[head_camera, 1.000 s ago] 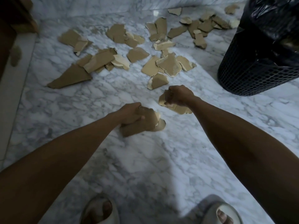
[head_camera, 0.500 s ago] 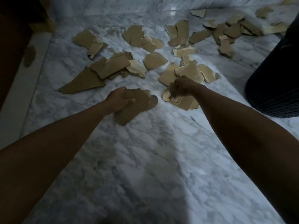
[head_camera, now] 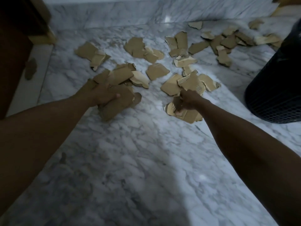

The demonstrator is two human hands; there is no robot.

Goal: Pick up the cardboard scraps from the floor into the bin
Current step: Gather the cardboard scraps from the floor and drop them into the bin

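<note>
Both hands full: left hand (head_camera: pixel 104 95) gripped a stack of brown scraps (head_camera: pixel 117 103), right hand (head_camera: pixel 187 100) clutched a paler bundle (head_camera: pixel 184 111). Loose cardboard scraps (head_camera: pixel 156 71) lay ahead of both hands, spread toward the floor's (head_camera: pixel 146 160) far edge. Bin (head_camera: pixel 275 88) stood right of the right hand, so that arm was nearer for the dump.
</note>
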